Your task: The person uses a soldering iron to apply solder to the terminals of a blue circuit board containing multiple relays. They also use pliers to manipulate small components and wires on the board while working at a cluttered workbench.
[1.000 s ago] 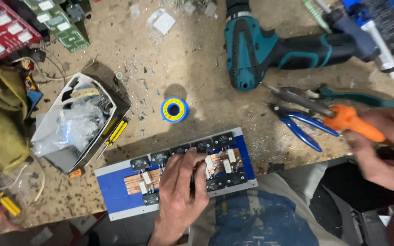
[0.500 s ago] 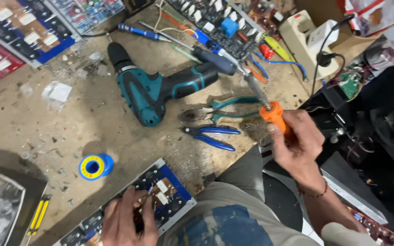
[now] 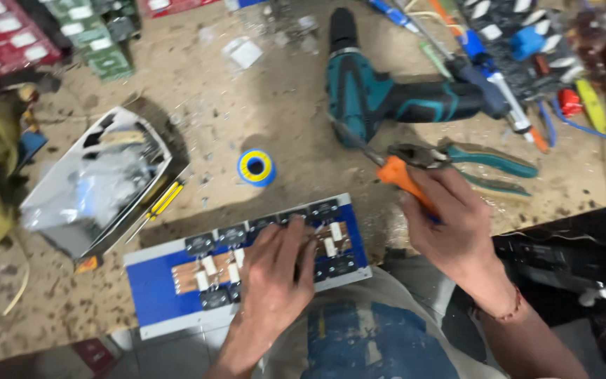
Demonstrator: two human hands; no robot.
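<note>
A blue circuit board (image 3: 156, 288) with black parts and white resistors lies at the bench's near edge. My left hand (image 3: 275, 270) rests flat on its middle, fingers spread over the parts. My right hand (image 3: 450, 221) is closed around a soldering iron with an orange handle (image 3: 401, 175); its thin metal tip (image 3: 352, 140) points up and left, just right of the board and over the bare bench.
A teal cordless drill (image 3: 387, 98) lies behind the iron, with teal-handled pliers (image 3: 485, 158) beside it. A blue and yellow solder spool (image 3: 255, 167) stands behind the board. A grey tray of bags (image 3: 99, 189) sits left, a yellow screwdriver (image 3: 159, 203) beside it. More circuit boards line the back.
The view has swung back left, and the board and tray are in full sight again. My right hand has brought the soldering iron down toward the board's right end. My left hand stays on the board.
</note>
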